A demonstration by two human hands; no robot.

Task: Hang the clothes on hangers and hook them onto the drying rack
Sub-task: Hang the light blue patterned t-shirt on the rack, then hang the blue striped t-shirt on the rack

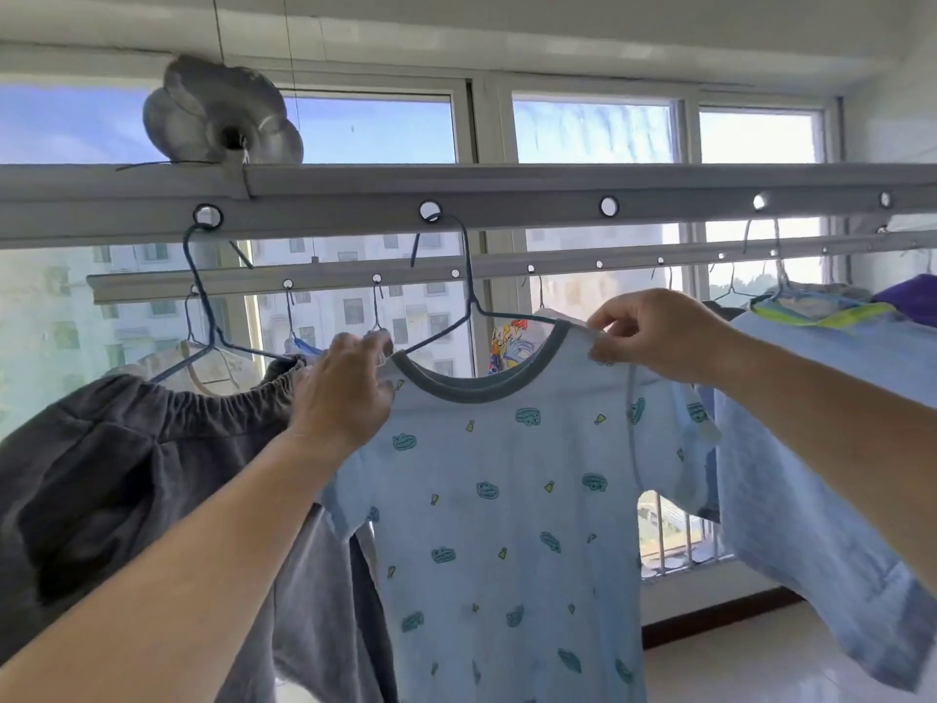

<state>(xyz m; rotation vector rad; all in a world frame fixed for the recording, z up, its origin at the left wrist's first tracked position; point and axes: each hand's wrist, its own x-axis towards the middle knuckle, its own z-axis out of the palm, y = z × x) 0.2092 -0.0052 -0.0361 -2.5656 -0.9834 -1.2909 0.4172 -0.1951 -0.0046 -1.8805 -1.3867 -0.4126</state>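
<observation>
A light blue shirt (497,499) with small frog prints and a grey-blue collar hangs on a thin blue wire hanger (469,296). The hanger's hook sits in a hole of the near grey rack bar (507,200). My left hand (342,393) pinches the shirt's left shoulder beside the collar. My right hand (654,332) pinches the right shoulder at the collar's edge. Dark grey trousers (116,474) hang on another blue hanger (203,296) one hole to the left.
A second rack bar (355,279) behind carries several more hung garments. A larger pale blue garment (821,449) hangs close on the right, with a purple item (907,299) beyond it. Windows fill the background; white tiled floor (760,672) lies below right.
</observation>
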